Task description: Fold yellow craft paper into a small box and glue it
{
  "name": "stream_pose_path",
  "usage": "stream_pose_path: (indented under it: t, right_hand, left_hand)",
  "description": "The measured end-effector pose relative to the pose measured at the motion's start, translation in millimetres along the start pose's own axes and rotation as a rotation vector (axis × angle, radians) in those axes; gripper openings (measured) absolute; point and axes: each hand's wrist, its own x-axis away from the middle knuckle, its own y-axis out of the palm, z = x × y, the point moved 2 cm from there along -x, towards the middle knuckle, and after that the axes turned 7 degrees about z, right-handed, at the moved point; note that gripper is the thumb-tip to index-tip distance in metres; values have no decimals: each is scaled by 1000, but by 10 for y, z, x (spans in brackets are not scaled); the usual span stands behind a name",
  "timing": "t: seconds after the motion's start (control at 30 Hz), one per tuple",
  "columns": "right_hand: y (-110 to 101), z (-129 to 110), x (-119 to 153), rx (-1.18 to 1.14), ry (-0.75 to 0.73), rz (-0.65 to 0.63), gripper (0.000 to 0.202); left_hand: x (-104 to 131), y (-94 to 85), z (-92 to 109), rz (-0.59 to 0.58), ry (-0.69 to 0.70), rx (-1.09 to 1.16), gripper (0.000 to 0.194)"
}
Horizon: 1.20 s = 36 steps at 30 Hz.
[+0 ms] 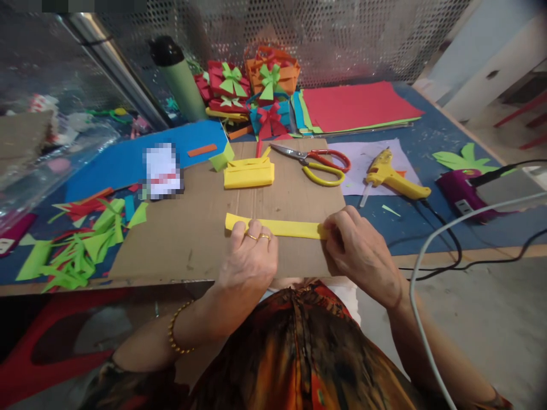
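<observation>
A yellow paper strip [294, 228] lies crosswise over a brown cardboard sheet [183, 228]. My left hand [252, 253] has its fingers curled down on the strip's left half, a ring on two of them. At the right end, my right hand [356, 245] pinches the strip between thumb and fingers. Just beyond the strip sits a folded yellow paper piece [249, 173]. Scissors [316, 162] with one red and one yellow handle lie behind it, blades toward the left. A yellow glue gun [397, 179] rests on a lilac sheet [359, 182] to the right.
Green and red scraps [85, 245] heap at the left. Blue sheets [141, 154] and a green bottle [182, 85] stand behind them. Small bowed paper boxes [271, 77] are at the back, beside stacked coloured sheets [359, 105]. A white cable [416, 285] crosses my right forearm's side.
</observation>
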Motion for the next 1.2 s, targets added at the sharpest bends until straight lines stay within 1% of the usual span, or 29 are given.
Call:
stream_pose_path:
  t: [0.1,0.23,0.37,0.47,0.6,0.67,0.7,0.77,0.87,0.93,1.0,1.07,1.13,1.17,1.2]
  right_hand:
    - [16,-8,5,19,-3,-9,15]
    - [21,0,6,18,12,-26,15]
    - [17,2,5,14,13,-26,14]
    - [24,-7,8,29,13,-6,15]
    - [47,-16,20,37,13,12,15]
    - [47,-17,31,57,14,16,15]
    - [39,-22,39,79,12,17,16]
    - [2,-47,55,143,2,27,17]
    - [-83,-152,73,191,-26,86,18]
    - [-110,-267,78,127,-106,92,21]
    - [-86,-387,89,13,-214,30,25]
    - [-35,-469,109,-75,-264,-25,29]
    - [16,-502,134,-96,-250,-26,38]
    - [36,-505,146,-86,-233,-7,43]
    - [53,-502,155,-70,-215,9,47]
  left_hand:
    - [18,20,27,-14,2,-11,36]
    - [42,79,13,-10,66,-90,36]
    - [80,90,11,-10,49,4,40]
    - [77,72,43,-23,49,38,49]
    - [27,55,84,17,82,0,70]
    - [6,61,79,17,81,11,73]
    - [-1,68,69,8,77,29,70]
    - [-9,83,42,-25,72,61,58]
    - [-19,85,17,-52,86,61,46]
    - [-35,66,28,-48,90,40,42]
    - [-54,41,64,-45,70,-5,32]
    - [-59,27,117,-68,38,-57,22]
    - [-36,22,177,-88,31,-81,19]
    - [-14,17,203,-80,39,-88,21]
    - [16,14,219,-85,41,-107,28]
